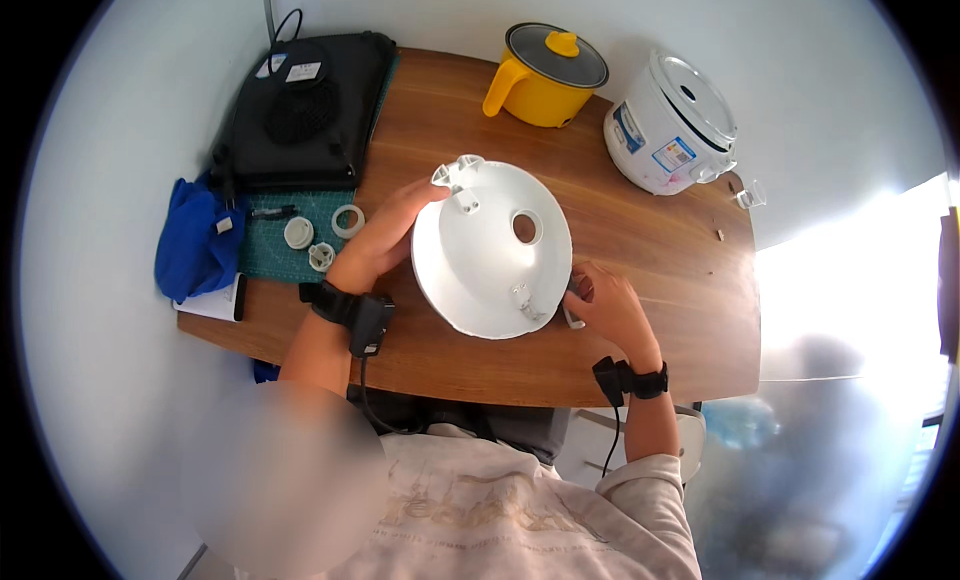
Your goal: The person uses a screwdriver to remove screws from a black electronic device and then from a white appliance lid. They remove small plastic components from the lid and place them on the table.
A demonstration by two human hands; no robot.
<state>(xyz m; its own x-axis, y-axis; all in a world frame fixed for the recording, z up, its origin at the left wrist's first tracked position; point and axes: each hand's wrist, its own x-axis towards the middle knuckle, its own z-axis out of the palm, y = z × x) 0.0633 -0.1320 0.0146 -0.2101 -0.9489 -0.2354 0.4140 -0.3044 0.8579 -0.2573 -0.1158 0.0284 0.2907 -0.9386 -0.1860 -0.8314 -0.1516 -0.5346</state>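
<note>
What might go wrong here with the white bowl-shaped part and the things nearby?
The white bowl-shaped part may slip, since the left hand grips it at one edge. The left forearm lies close to the small white piece and might knock it. The cable from the black wrist device could catch on the table edge.

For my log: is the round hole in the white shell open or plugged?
Open: brown tabletop shows through the round hole in the white shell.

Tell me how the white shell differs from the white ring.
The shell dwarfs the ring. The left hand holds the shell; the ring lies by the edge of the green mat. The shell is bowl-shaped; the ring is a band. Both are white with a round opening.
</note>
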